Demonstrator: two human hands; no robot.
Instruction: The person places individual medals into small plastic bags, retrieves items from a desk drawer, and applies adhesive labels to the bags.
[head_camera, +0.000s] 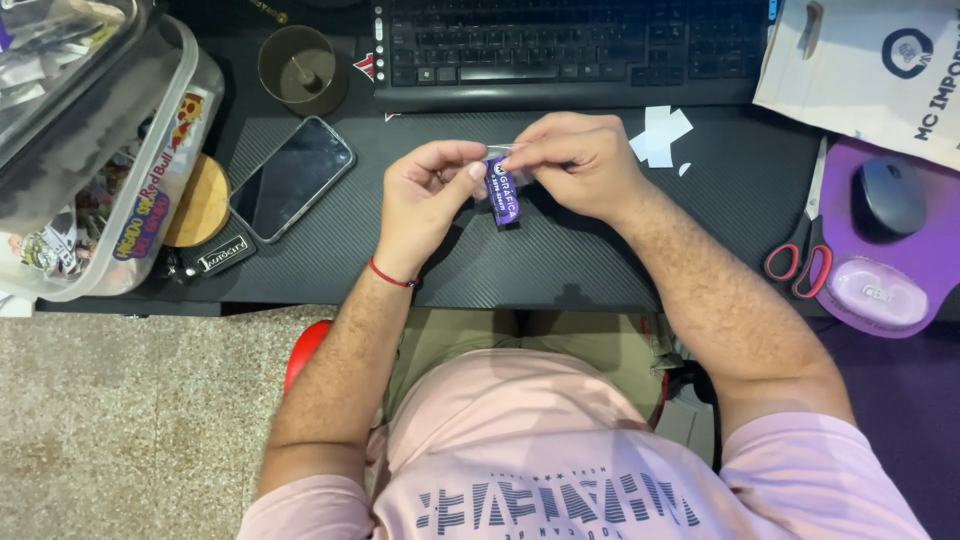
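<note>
In the middle of the frame, the left hand (425, 195) and the right hand (575, 160) both pinch a small purple sticker (503, 190) in a clear sleeve, fingers shut tight on it just above the dark desk (560, 270). A phone (291, 178) and a cup (300, 68) sit to the upper left, next to a clear box (190, 120) full of stickers, and a keyboard (570, 45) is at the top. White paper bits (660, 135) lie just right of the hands, and scissors (803, 240), a mouse (892, 195) and a purple pad (850, 310) are at the far right.
</note>
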